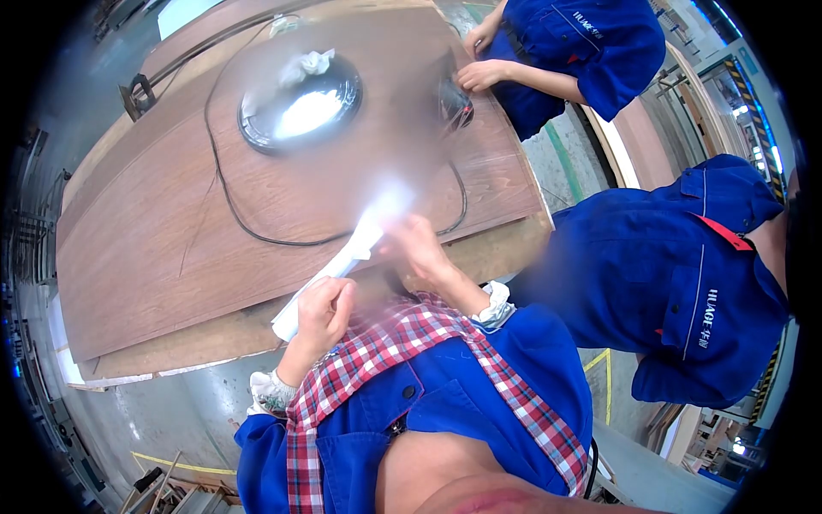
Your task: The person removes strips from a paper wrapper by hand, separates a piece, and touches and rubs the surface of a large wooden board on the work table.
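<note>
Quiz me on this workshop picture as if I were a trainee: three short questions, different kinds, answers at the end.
1. Multiple choice: what pattern is on the camera wearer's apron?
a) Polka dots
b) Checks
c) Flowers

2. True or false: the wearer's left hand grips a long white item.

3. Fill in the colour: the black cable lies across a ____ panel.

Key: 1 b; 2 true; 3 brown.

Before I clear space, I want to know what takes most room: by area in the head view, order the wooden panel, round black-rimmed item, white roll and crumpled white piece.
Wooden panel
Round black-rimmed item
White roll (its far end is blurred by glare)
Crumpled white piece
</note>
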A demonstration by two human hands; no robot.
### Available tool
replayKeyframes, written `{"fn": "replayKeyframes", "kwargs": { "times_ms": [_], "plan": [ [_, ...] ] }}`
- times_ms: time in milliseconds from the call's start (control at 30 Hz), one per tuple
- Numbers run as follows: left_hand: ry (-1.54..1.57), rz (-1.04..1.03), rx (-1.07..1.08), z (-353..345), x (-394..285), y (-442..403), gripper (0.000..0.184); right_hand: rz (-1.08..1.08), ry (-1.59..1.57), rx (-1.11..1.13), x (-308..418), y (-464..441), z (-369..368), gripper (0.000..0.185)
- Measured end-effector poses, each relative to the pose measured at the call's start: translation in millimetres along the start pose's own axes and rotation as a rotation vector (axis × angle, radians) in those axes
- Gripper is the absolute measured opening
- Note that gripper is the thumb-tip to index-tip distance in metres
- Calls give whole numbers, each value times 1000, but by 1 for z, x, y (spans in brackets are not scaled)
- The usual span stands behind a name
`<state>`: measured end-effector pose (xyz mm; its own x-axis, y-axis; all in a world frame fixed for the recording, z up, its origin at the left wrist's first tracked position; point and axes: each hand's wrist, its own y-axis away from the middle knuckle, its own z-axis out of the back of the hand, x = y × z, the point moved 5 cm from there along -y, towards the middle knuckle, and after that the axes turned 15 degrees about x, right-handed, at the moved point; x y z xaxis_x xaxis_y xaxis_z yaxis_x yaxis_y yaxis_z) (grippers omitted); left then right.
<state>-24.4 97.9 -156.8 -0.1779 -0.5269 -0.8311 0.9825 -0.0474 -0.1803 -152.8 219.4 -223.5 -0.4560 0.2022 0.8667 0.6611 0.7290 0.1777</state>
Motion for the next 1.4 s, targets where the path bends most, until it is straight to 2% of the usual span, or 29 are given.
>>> {"fn": "replayKeyframes", "kwargs": {
  "times_ms": [400,667,733,833,867,1000,1100,1200,1400],
  "plan": [
    [-17,20,-12,-2,3,-1,4,-38,9,-1,-8,-4,6,26],
    [58,55,-41,-11,11,10,7,-46,74,41,-8,3,4,32],
    [15,-8,-41,-10,12,5,10,-13,70,55,-10,-3,8,33],
    [126,30,-44,-11,19,-3,13,23,89,93,-11,-18,14,34],
    [119,-17,-50,-11,16,-3,15,33,87,90,-9,-17,15,34],
    [139,-25,-2,-12,13,9,15,-14,60,96,-26,-6,8,34],
    [188,-77,-21,-15,22,9,16,-21,66,87,-25,-7,11,35],
    [193,-11,-38,-18,26,9,20,-29,51,59,-24,-1,15,35],
    [151,-57,-68,-18,13,7,18,-73,73,67,-26,4,12,35]
  ]
}}
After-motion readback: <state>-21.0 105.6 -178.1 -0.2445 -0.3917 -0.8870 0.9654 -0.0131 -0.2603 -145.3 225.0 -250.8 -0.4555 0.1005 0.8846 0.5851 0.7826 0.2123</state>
